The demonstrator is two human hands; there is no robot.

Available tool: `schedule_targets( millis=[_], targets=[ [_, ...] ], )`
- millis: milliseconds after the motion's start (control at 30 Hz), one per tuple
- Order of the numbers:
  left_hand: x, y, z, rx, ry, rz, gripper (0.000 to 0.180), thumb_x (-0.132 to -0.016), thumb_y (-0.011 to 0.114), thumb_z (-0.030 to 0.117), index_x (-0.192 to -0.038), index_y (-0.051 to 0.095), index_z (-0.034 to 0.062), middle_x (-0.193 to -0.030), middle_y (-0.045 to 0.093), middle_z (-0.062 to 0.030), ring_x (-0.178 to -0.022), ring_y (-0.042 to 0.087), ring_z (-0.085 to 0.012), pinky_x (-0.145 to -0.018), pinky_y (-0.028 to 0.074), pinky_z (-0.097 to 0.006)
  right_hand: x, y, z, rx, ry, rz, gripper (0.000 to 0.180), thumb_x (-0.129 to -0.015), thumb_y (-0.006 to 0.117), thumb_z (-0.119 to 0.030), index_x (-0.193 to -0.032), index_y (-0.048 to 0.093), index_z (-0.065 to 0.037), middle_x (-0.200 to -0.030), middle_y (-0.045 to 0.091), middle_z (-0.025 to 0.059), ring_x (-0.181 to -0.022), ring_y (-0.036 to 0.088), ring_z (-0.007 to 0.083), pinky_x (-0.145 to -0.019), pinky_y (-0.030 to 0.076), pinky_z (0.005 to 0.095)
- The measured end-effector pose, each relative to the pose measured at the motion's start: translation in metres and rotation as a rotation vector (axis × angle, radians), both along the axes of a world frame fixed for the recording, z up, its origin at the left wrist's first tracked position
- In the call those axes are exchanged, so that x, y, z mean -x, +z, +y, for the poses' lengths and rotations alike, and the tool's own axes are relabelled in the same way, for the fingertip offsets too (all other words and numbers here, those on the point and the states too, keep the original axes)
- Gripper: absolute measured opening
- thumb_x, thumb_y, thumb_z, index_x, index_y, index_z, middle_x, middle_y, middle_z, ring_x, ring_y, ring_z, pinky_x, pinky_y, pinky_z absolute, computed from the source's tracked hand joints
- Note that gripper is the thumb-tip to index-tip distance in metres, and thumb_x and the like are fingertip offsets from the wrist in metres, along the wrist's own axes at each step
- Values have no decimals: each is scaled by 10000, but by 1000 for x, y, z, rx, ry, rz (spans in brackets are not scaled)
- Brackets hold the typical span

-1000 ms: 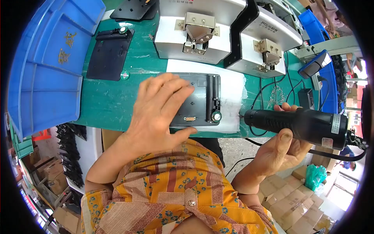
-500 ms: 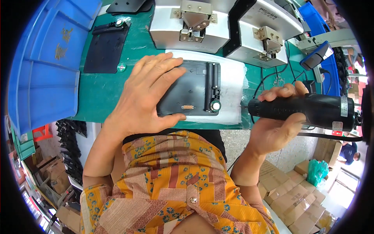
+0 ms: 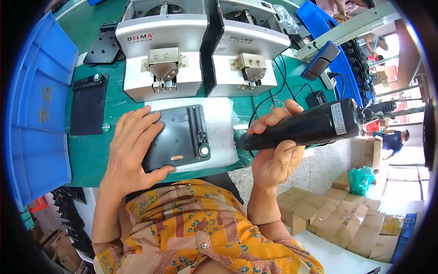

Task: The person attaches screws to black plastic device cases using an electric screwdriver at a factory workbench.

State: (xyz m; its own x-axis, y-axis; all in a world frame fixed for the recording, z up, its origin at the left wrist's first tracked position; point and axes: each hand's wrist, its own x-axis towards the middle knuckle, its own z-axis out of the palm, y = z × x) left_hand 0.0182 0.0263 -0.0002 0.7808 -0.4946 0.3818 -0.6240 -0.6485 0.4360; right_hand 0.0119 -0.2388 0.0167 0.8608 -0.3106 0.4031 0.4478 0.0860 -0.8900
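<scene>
My left hand (image 3: 131,146) lies flat over the left side of a dark rectangular plastic panel (image 3: 171,132), fingers spread and thumb along its near edge. On the panel are a black hinged bar (image 3: 196,124) at the right, a round silver-and-green part (image 3: 203,150) at its near end, and a small copper-coloured part (image 3: 176,158). A white sheet (image 3: 222,128) lies beneath the panel. In my right hand (image 3: 276,160) is a black cylindrical electric screwdriver (image 3: 305,126), held right of the panel and clear of it. Its narrower end points left, toward the panel; the bit cannot be made out.
Two silver box-shaped machines (image 3: 159,34) with metal front brackets stand behind the panel. A second dark panel (image 3: 88,105) lies at the left, beside a tall blue bin (image 3: 48,114). Black cables (image 3: 284,82) run over the green bench at the right. Cardboard boxes (image 3: 340,219) stand on the floor.
The view has shifted, bringing more of the machines into sight. The screwdriver's rear end is now tilted higher. My left hand stays on the panel.
</scene>
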Motion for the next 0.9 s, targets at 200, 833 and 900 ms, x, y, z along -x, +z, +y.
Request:
schedule_targets(
  millis=[200,833,900],
  targets=[
    [-1,-3,3,-9,3,-11,753,-614,855,357,-1215,608,-22,-1326,585,-189,-1289,516,-416,-1066,385,-576,-5,-2,-3,65,-102,-209,853,-779,797,-542,-1365,433,-40,-934,569,82,-712,595,182,-585,534,338],
    [36,-32,-60,149,-42,-257,432,-651,787,98,-1076,734,39,-887,568,-44,-823,575,-233,-1024,414,-597,16,14,1,-37,97,-249,881,-806,646,-751,-1286,467,-35,-987,552,147,-756,606,241,-639,542,375],
    [36,-32,-60,142,-42,-251,430,-651,785,93,-1074,738,39,-868,551,-38,-810,567,-226,-1023,415,-598,18,12,0,-43,95,-230,885,-797,661,-743,-1303,460,-46,-980,557,147,-759,612,248,-635,553,385]
  ],
)
